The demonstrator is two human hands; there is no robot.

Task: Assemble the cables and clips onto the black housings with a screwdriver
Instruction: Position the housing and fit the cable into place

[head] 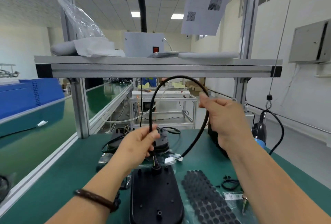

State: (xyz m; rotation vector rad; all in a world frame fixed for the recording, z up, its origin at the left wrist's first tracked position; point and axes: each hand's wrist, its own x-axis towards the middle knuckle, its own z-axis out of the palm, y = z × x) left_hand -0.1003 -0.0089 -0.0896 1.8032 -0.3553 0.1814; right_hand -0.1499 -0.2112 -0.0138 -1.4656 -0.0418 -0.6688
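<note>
The left fingers pinch the black cable between thumb and forefinger, low on its left leg. The right fingers pinch the same cable high on its right leg, with the rest of them curled loosely round it. Between the left hand and the right hand the cable arches up in a tall loop above the tabletop.

Below the left hand, the cable runs down into a dark bushing at the 12 o'clock end of the nearest black housing, which lies flat at 6 o'clock in the view. That end looks already seated. The other end hangs free, its white connector resting just past the housing's far edge.

The clamping looks undone. Loose black clips lie at 3 o'clock of the housing, beyond a sheet of round pads. The screwdriver hangs untouched at 2 o'clock, well apart from both hands. More housings with cables sit at 12 o'clock; whether they are finished cannot be told. This unit seems early on, with routing, clipping and screwing left.
</note>
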